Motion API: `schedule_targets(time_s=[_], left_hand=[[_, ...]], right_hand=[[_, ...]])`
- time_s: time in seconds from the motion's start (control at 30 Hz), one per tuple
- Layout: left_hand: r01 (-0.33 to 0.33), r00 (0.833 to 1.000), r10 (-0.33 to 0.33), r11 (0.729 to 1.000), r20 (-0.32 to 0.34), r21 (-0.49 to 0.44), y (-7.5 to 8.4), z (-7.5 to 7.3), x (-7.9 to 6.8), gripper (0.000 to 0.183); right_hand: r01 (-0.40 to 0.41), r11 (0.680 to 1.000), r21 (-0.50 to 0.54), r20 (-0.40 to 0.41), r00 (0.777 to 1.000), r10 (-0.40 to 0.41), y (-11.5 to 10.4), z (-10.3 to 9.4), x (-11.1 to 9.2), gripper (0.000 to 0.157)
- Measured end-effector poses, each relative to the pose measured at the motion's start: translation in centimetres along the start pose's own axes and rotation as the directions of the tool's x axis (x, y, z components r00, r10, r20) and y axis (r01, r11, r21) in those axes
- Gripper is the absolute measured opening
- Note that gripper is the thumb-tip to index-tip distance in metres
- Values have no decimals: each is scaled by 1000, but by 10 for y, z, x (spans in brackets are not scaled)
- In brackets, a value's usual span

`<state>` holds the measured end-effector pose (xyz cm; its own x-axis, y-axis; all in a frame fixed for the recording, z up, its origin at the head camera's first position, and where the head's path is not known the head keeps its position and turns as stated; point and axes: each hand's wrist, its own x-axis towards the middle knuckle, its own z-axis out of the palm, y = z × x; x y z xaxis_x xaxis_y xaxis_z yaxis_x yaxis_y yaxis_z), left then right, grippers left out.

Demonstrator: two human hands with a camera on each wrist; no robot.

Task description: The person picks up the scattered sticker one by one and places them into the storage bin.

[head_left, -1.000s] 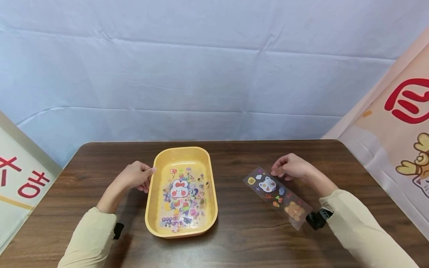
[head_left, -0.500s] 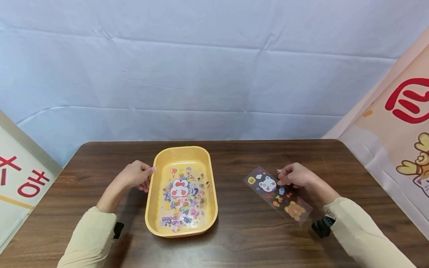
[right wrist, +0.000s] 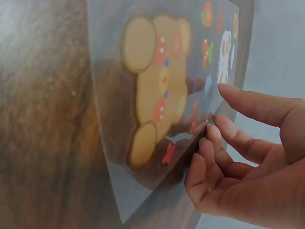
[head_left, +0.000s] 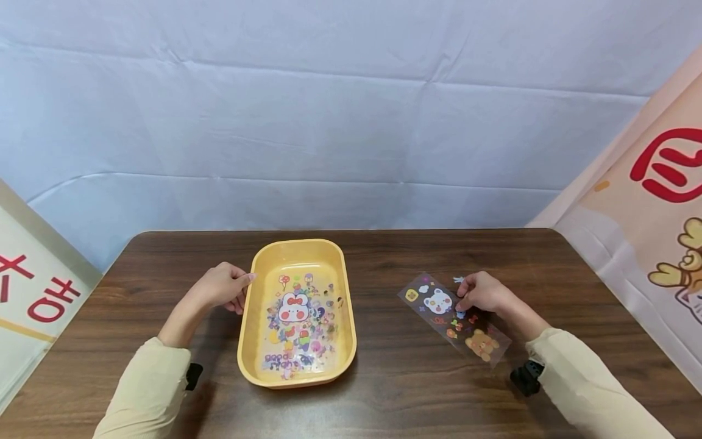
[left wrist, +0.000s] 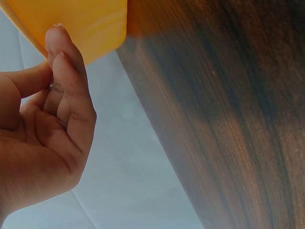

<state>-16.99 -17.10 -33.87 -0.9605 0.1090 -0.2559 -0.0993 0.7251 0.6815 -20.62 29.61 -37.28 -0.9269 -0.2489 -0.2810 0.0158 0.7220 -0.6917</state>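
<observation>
My left hand (head_left: 222,286) pinches the left rim of a yellow plastic tray (head_left: 245,341), thumb on top of the rim. In the left wrist view its fingers lie against the tray's outer wall (left wrist: 102,28). Inside the tray lie clear sticker sheets (head_left: 293,311), a white rabbit uppermost; they overlap, so their number is hidden. To the right, a clear sticker sheet (head_left: 481,344) with bear pictures lies slanted on the table. My right hand (head_left: 485,292) is at its far right edge, thumb over the sheet and the other fingers (right wrist: 205,157) curled at the edge.
The brown wooden table (head_left: 378,390) has its far edge against a pale cloth backdrop (head_left: 351,122). A small pale shape (head_left: 458,279) shows just beyond my right hand; its kind is unclear. Printed banners (head_left: 658,201) hang at both sides.
My right hand has moved down and a little right along the sheet's edge, onto the sheet. The sheet's near corner has shifted slightly. My left hand and the tray have stayed put.
</observation>
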Motion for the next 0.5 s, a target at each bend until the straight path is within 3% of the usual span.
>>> schedule_targets(time_s=[0.27, 0.5], left_hand=[[-3, 1000, 3, 1000, 4, -8, 0, 0, 0, 35], [2, 1000, -2, 1000, 0, -3, -1, 0, 1, 35]], right_hand=[[-20, 997, -68, -41, 999, 18, -3, 3, 0, 21], [-26, 997, -67, -52, 998, 23, -2, 5, -1, 20]])
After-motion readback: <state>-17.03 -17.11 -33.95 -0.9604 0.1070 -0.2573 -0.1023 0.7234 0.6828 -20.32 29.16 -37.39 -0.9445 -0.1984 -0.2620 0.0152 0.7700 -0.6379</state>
